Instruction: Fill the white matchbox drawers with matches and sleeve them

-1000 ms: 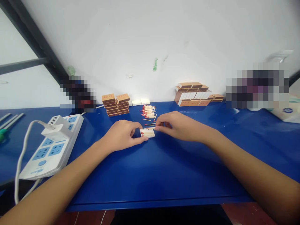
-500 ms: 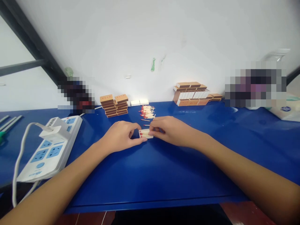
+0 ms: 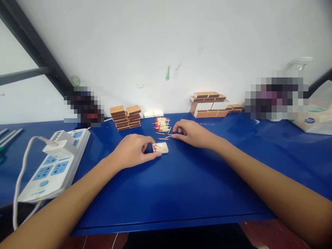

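Note:
My left hand (image 3: 136,150) grips the left end of a small white matchbox tray (image 3: 164,149) between thumb and fingers; several red-tipped matches show inside it. To the right, my right hand (image 3: 188,133) has its thumb and fingertips at the end of a match (image 3: 169,136); whether it pinches that match is too small to tell. Loose matches (image 3: 163,139) lie just beyond the tray. Behind them is a heap of matches (image 3: 162,123) with red heads mostly to the left.
Stacked matchboxes (image 3: 126,117) stand at the back left, with two white trays (image 3: 153,114) beside them. A larger matchbox stack (image 3: 210,105) is against the wall at the right. A power strip (image 3: 54,166) with a white plug and cable lies left, on the blue table (image 3: 176,197).
My right hand has moved from the tray back and to the right, to the loose matches. The tray's inside now shows more fully. My left hand still holds it.

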